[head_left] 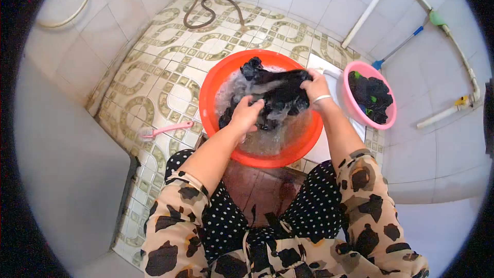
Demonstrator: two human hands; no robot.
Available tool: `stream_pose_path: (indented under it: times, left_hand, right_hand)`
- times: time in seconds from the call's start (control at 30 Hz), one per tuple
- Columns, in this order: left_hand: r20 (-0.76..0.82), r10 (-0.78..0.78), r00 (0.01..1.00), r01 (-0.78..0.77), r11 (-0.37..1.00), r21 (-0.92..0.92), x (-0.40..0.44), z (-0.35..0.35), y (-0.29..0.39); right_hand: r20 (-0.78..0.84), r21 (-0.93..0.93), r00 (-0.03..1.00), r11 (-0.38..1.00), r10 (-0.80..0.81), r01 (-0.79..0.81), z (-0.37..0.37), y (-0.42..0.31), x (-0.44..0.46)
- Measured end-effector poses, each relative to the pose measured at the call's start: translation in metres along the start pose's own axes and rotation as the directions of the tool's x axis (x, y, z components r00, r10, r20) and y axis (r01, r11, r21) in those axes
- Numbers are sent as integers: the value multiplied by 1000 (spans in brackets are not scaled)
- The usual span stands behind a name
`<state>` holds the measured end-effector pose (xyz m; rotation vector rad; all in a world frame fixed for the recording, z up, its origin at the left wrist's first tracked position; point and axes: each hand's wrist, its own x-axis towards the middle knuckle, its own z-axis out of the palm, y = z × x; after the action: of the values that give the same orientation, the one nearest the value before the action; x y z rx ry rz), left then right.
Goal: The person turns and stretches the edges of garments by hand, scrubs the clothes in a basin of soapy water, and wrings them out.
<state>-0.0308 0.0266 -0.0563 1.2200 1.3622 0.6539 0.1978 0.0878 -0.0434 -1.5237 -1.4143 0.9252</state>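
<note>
A large orange-red basin (208, 98) stands on the floor before me, with sudsy water in it. Wet black cloth (280, 90) lies bunched across the water, partly lifted at the right. My right hand (315, 86), with a white band at the wrist, grips the cloth's right end near the basin's rim. My left hand (247, 116) is over the lower left part of the cloth, its thumb and fingers apart, touching or just above the cloth; its underside is hidden.
Right of the basin, a pink basin (354, 105) holds dark and green cloth. A pink brush (167, 128) lies on the tiles at left. A brown hose (211, 13) curls behind. A blue-headed stick (399, 49) and pipes (364, 16) are along the right wall.
</note>
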Motion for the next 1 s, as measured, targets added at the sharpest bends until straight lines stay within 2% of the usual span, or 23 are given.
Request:
stream_pose_path:
  times: [0.03, 0.07, 0.1, 0.13, 0.17, 0.23, 0.27, 0.3, 0.33, 0.37, 0.4, 0.5, 0.6, 0.67, 0.7, 0.73, 0.77, 0.83, 0.87, 0.9, 0.93, 0.97, 1.0]
  left_hand:
    - [11, -143, 990, 140, 945, -295, -4, 1, 9]
    - [70, -277, 958, 268, 787, -556, -9, 3, 18]
    - [171, -382, 908, 370, 541, -755, -10, 6, 24]
    - [231, -340, 911, 375, 455, -808, -1, 9, 29]
    - [241, -330, 913, 378, 455, -807, 3, 8, 33]
    - [415, -16, 910, 397, 325, -859, 12, 6, 40]
    - [309, 92, 946, 270, 300, -915, 10, 7, 45]
    - [297, 219, 929, 269, 149, -952, 22, 6, 42]
    - [367, 339, 866, 379, 31, -925, 30, 1, 33]
    - [414, 456, 788, 495, -70, -866, 26, -4, 39]
    - [425, 456, 782, 505, -66, -860, 28, -2, 41]
    - [395, 261, 881, 405, 20, -914, 32, 9, 38]
    - [305, 68, 950, 295, 131, -946, 32, 14, 36]
    - [217, -57, 975, 224, 222, -949, 28, 14, 35]
    - [172, -116, 978, 199, 275, -941, 25, 13, 35]
    - [114, -89, 990, 139, 378, -915, 20, 11, 41]
    - [112, -72, 991, 132, 449, -883, 32, 13, 21]
    - [70, -22, 997, 70, 557, -828, 10, 4, 39]
    - [70, -28, 997, 74, 562, -824, 5, -3, 43]
    - [-13, -2, 1000, -6, 829, -559, 3, -13, 45]
    - [-80, 50, 996, -66, 976, -210, 3, -22, 43]
    - [-189, 99, 977, -93, 995, 40, 8, -26, 39]
    - [-217, 148, 965, -80, 953, 293, 21, -29, 22]
  right_hand:
    - [-5, 125, 999, 991, -50, 50, -3, -27, -1]
    - [-68, 269, 995, 959, -69, 85, -6, -51, -9]
    - [-46, 229, 987, 960, -157, 163, -13, -57, -2]
    - [-53, 168, 978, 963, -203, 210, -10, -83, -15]
    - [-60, 103, 966, 961, -250, 255, 0, -112, -33]
    - [49, 135, 920, 915, -390, 381, 23, -122, -53]
    - [99, 162, 854, 855, -511, 493, 38, -119, -65]
    - [159, 110, 750, 767, -642, 632, 58, -115, -71]
    - [217, 186, 769, 799, -602, 573, 74, -110, -91]
    - [214, 91, 669, 697, -711, 712, 91, -90, -95]
    - [256, -92, 671, 674, -696, 733, 103, -97, -108]
    - [138, -268, 702, 656, -699, 705, 119, -102, -113]
    - [17, -461, 611, 537, -791, 707, 123, -93, -80]
    - [-172, -435, 709, 698, -684, 568, 120, -81, -47]
    - [-250, -397, 848, 848, -468, 351, 112, -82, -37]
    - [-267, -275, 915, 934, -304, 230, 101, -72, -23]
    - [-260, -293, 940, 946, -221, 141, 86, -59, -14]
    - [-180, -368, 959, 919, -217, 139, 64, -17, -6]
    - [-171, -426, 976, 903, -132, 47, 53, 8, -5]
    - [-195, -460, 974, 888, -116, 14, 42, 8, -18]
    - [-184, -505, 983, 858, 1, -95, 30, 25, -21]
    - [-242, -517, 970, 848, -16, -115, 22, 48, -22]
    - [-231, -458, 972, 877, 45, -149, 16, 43, -30]
